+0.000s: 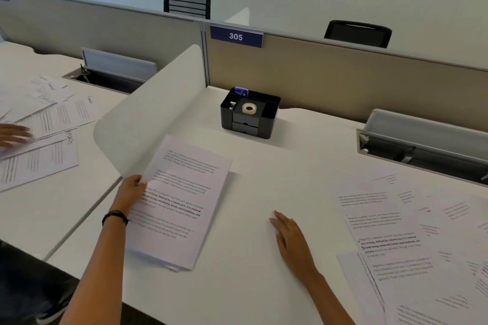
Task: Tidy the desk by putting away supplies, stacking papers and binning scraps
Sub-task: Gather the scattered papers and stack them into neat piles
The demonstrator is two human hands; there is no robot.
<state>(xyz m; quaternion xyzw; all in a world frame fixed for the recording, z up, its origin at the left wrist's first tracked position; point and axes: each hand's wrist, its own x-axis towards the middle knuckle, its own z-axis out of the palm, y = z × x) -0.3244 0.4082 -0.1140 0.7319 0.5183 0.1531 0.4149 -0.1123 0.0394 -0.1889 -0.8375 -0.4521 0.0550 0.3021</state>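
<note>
White laminate desk (250,171) fills the view, backed by a beige fabric partition (343,74) that carries a blue label (235,36) reading 305. A curved matte white side divider (153,108) stands on its left.

By my reading the tidying is about halfway. A stack of printed sheets (182,200) lies left of centre, its edges roughly squared, though a few lower corners stick out at the near end. The left hand (130,192) grips that stack at its left edge, fingers curled over the paper, a dark corded bracelet on the wrist. The right hand (289,235) lies flat on bare desk to the right of the stack, fingers straight and close together, holding nothing.

Well apart on the right, loose sheets (409,245) lie fanned and overlapping, thin and flat, printed in grey and bold black text. These are not yet stacked.

At the back stands a glossy black plastic desk organiser (249,124), boxy with small drawers in front. It holds a cream tape roll (248,107) and a small blue item (240,91) that I cannot identify, so the supplies seem put away. No scraps or bin show.

On the neighbouring desk (66,206) another person's hand (14,134) rests on more scattered papers (52,124).
</note>
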